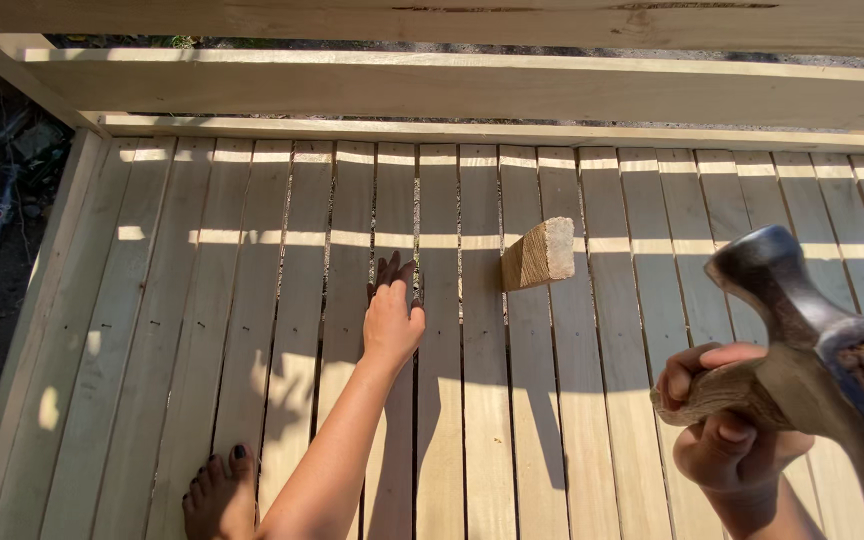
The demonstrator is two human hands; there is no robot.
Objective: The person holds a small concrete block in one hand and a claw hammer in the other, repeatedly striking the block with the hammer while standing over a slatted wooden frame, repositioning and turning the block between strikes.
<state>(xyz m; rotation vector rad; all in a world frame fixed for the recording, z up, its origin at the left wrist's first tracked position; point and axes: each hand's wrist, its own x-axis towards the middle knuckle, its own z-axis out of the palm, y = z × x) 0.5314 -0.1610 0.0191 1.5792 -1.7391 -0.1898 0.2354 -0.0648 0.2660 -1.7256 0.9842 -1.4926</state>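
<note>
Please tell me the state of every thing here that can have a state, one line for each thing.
Left hand: fingers flat, pressing on the slats, holding nothing.
Right hand: closed around the hammer handle.
Hammer: raised off the slats, head close to the camera.
Wooden block: standing on the slats, apart from both hands.
Wooden slats: laid side by side with narrow gaps, partly in sun.
Bare foot: resting on the slats.

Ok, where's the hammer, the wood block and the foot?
hammer (787,290): head view, on its dark metal head.
wood block (542,253): head view, on its sunlit end face.
foot (214,498): head view, on its top.
</note>
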